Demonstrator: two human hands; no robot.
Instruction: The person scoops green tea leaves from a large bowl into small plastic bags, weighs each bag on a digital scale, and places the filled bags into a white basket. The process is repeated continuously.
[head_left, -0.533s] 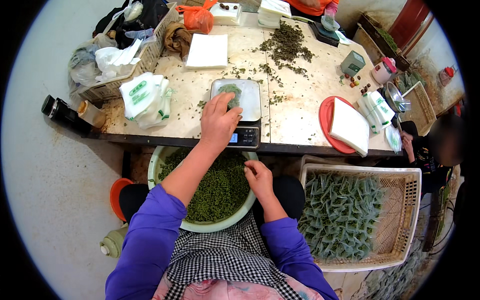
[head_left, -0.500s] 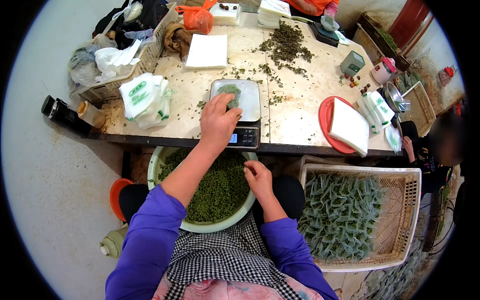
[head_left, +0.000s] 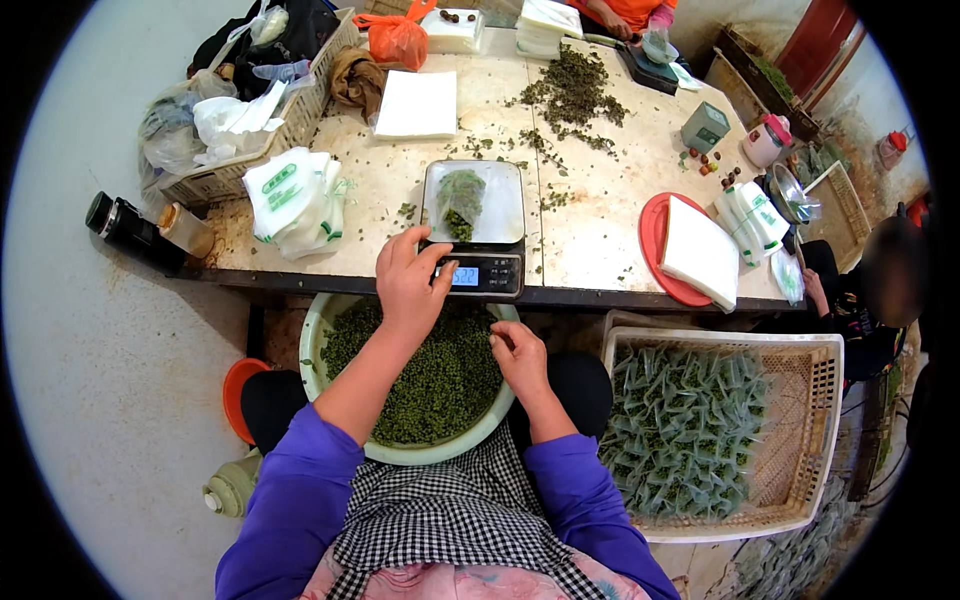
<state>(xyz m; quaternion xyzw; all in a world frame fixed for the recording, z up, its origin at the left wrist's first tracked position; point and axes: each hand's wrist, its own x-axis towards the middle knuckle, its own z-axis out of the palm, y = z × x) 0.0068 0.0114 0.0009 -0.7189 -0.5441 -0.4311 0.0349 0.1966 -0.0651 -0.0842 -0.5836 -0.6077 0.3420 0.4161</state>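
Note:
A clear bag of small green buds (head_left: 461, 204) lies on the metal pan of a digital scale (head_left: 508, 215), its lit display partly covered by my fingers. At the scale's front left edge, my left hand (head_left: 408, 285) is open with fingers apart, holding nothing. My right hand (head_left: 522, 362) hovers over the right rim of a pale green basin (head_left: 480, 432). Its fingertips are drawn together in a pinch, and whatever is between them is too small to make out. Loose green buds (head_left: 430, 390) heap inside the basin, which sits at my lap beneath the table edge.
Right of me, a plastic crate (head_left: 800, 440) holds rows of filled bags (head_left: 685, 430). Printed empty bags (head_left: 295, 200) lie left of the scale. A red plate (head_left: 655, 235) bears a white stack (head_left: 700, 255). Dried leaves (head_left: 570, 85) lie farther back; co-workers sit behind and right.
My left hand has let go of the bag on the scale and drawn back toward me, leaving the bag uncovered and the display lit. My right hand has stayed almost still.

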